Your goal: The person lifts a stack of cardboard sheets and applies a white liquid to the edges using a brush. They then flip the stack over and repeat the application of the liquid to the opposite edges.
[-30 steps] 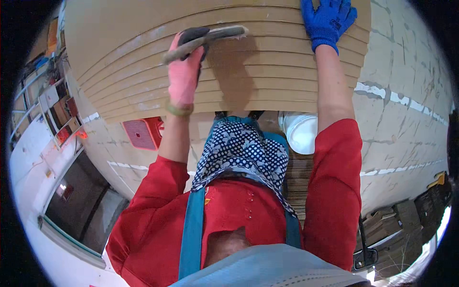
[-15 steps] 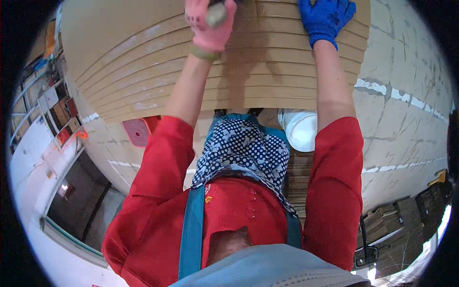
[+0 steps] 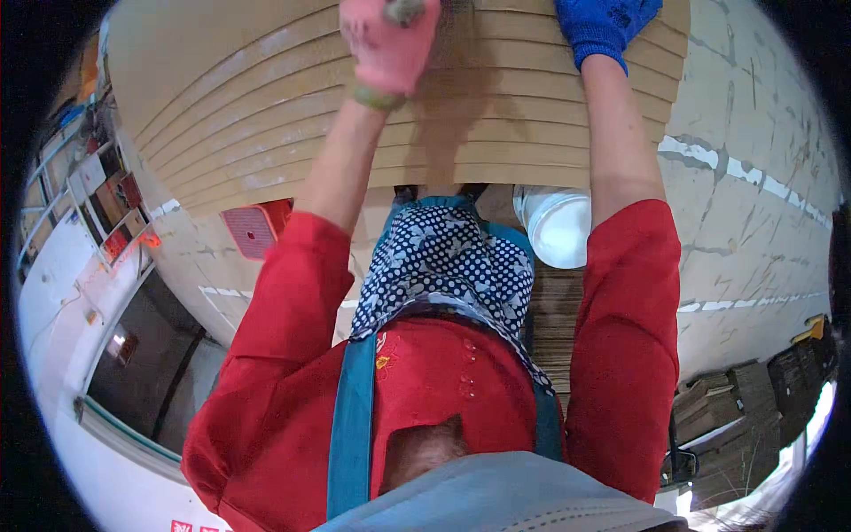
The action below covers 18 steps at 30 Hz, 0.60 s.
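Grey tool handle (image 3: 403,11): only butt end visible at top edge of view, clenched in your left hand (image 3: 390,40), pink-gloved, over upper part of stack of brown corrugated cardboard sheets (image 3: 266,115). Sheets staggered, edges stepped. Your right hand (image 3: 607,22), blue-gloved, rests on same stack near its right side; fingers cut off by view, so cannot tell whether spread or curled. White plastic bucket (image 3: 558,226) just below stack, beside right forearm. Red perforated plastic crate (image 3: 257,229) at stack's lower left.
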### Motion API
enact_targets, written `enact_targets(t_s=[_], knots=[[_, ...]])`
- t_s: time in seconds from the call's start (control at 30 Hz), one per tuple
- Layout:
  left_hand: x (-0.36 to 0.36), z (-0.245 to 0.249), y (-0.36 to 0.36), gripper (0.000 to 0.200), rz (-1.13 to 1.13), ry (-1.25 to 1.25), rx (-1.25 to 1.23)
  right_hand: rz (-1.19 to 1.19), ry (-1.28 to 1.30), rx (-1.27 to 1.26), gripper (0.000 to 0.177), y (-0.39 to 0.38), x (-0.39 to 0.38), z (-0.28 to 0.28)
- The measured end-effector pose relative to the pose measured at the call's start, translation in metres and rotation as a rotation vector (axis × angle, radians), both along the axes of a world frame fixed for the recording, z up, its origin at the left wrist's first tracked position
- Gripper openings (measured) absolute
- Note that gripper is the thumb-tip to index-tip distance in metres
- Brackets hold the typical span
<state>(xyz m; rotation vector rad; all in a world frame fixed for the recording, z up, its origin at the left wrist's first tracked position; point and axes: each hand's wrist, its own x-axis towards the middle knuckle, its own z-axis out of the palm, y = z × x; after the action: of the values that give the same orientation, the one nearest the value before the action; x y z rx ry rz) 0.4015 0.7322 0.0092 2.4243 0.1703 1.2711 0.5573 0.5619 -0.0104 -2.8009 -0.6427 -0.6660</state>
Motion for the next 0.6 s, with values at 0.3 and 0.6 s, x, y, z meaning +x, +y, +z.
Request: enact_targets(t_s=[0.3, 0.6], knots=[[-0.123, 0.017, -0.040, 0.019, -0.157, 0.454, -0.167, -0.024, -0.037, -0.058, 0.059, 0.000, 0.003, -0.005], [-0.102, -0.015, -0.029, 0.018, -0.018, 0.352, -0.066, -0.027, -0.083, -0.099, 0.058, 0.000, 0.002, -0.009]])
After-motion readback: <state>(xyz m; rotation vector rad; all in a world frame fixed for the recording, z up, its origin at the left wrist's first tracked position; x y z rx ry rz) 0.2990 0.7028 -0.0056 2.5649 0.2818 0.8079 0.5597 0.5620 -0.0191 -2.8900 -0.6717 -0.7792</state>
